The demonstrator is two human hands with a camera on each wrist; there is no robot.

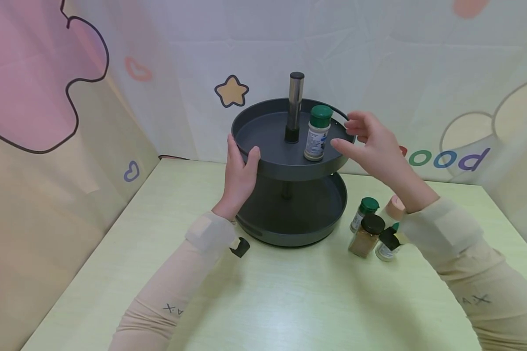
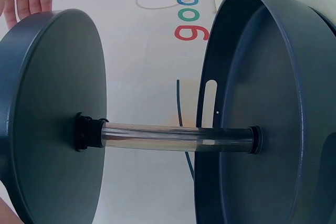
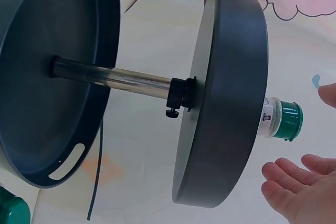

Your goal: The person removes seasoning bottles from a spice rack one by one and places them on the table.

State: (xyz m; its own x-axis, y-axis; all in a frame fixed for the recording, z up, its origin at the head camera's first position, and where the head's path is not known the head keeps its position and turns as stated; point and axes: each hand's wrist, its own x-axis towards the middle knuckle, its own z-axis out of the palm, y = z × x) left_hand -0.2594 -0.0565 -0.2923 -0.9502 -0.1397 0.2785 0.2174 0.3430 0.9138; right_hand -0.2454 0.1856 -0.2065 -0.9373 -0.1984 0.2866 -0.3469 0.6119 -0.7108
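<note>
A dark grey two-tier round rack stands on the table, its upper tray (image 1: 263,131) above the lower tray (image 1: 290,231) on a metal pole (image 1: 295,95). One spice jar with a green lid (image 1: 318,134) stands upright on the upper tray, right of the pole. My left hand (image 1: 240,173) rests with straight fingers against the left side of the upper tray's rim. At the right side, my right hand (image 1: 375,146) is held near the rim, thumb and fingers spread apart, holding nothing. The jar's green lid (image 3: 292,121) shows beyond the tray in the right wrist view.
On the table right of the rack stand several spice jars: one with a green lid (image 1: 369,205), one with a black lid (image 1: 366,236), and one with a pink lid (image 1: 395,207) partly behind my right wrist. A printed cloth (image 1: 193,73) hangs behind.
</note>
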